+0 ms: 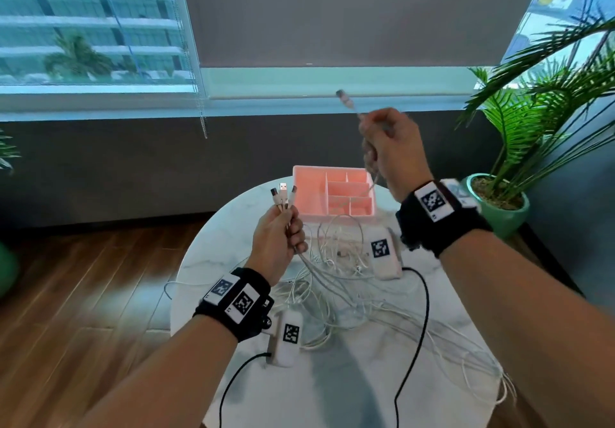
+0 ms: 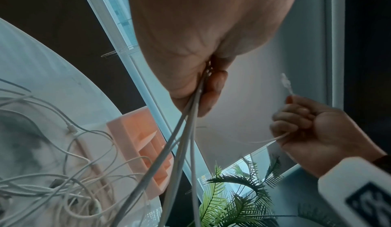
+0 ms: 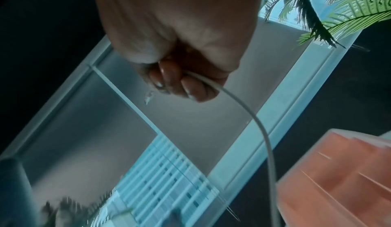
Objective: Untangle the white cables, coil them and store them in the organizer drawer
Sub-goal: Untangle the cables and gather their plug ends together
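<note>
A tangle of white cables [image 1: 336,281] lies on the round marble table [image 1: 233,218]. My left hand [image 1: 283,238] is raised over it and grips three cable ends [image 1: 283,194], plugs pointing up; the strands [image 2: 190,113] hang down from the fist. My right hand [image 1: 382,141] is lifted higher, above the pink organizer drawer [image 1: 334,194], and grips one white cable [image 3: 249,113] whose plug [image 1: 344,98] sticks up past the knuckles. That cable drops from the fist across the drawer to the tangle. The drawer's compartments hold nothing else that I can see.
Two white tagged boxes [image 1: 289,338] [image 1: 382,251] with black leads lie on the table among the cables. A potted palm [image 1: 502,201] stands right of the table. A window and a grey wall are behind. Cables trail over the table's right edge [image 1: 499,384].
</note>
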